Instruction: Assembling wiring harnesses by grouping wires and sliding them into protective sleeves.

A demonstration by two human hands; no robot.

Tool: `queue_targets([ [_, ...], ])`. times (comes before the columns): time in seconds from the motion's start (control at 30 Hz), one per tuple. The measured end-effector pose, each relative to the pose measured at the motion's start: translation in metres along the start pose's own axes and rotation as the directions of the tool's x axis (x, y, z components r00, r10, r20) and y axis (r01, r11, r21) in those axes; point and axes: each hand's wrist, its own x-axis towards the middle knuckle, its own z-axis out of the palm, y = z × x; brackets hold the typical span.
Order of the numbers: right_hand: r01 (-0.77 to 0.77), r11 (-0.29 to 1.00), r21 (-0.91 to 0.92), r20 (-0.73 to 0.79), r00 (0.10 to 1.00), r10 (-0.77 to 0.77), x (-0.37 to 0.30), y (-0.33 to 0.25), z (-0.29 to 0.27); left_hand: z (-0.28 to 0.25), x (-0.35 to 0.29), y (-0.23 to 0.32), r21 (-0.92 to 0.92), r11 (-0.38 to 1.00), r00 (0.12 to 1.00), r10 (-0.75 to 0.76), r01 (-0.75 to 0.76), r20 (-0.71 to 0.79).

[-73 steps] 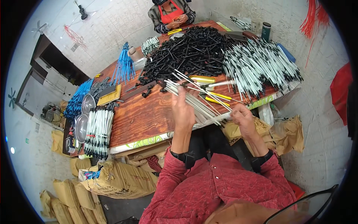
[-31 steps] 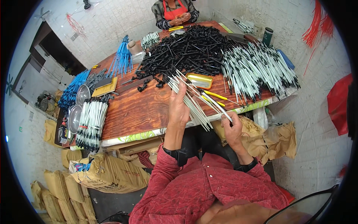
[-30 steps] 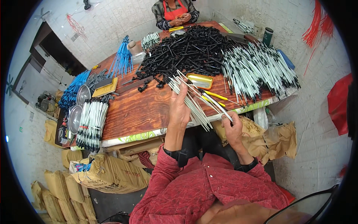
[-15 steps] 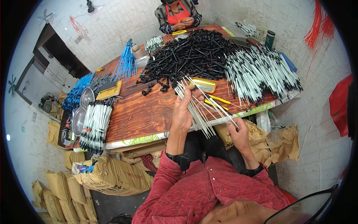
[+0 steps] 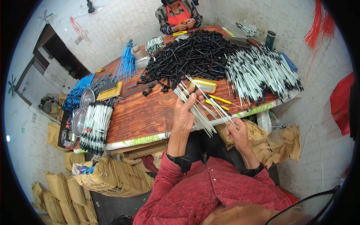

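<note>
My left hand is closed round a loose bundle of thin white rods above the table's near edge. A few rods fan out to the right of that bundle, and my right hand pinches their lower ends between thumb and fingers. Small black parts show near the left fingertips; how they join the rods I cannot tell. Just beyond my hands lie yellow-handled pliers and a yellow tray. A large heap of black plastic parts fills the table's middle.
White rods with black ends are piled at the right, and a tied bundle of them lies at the left. Blue rods stand farther back. Across the table sits a person in a red apron. Brown sacks lie below.
My right hand has shifted slightly left along with the rod ends it pinches. The left hand keeps its bundle in nearly the same place, its thumb a little changed.
</note>
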Motion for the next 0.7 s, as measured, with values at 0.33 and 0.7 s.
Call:
queue_targets([
  [0.33,-0.102,0.987,0.124,0.102,0.991,0.089,0.002,0.004,-0.010,-0.015,0.008,-0.005,-0.127,0.989,0.979,-0.048,0.075,0.200],
  [0.7,-0.432,0.869,0.240,0.414,0.855,0.311,0.005,0.009,-0.011,0.003,-0.007,0.007,0.083,0.990,0.982,-0.126,0.115,0.143],
])
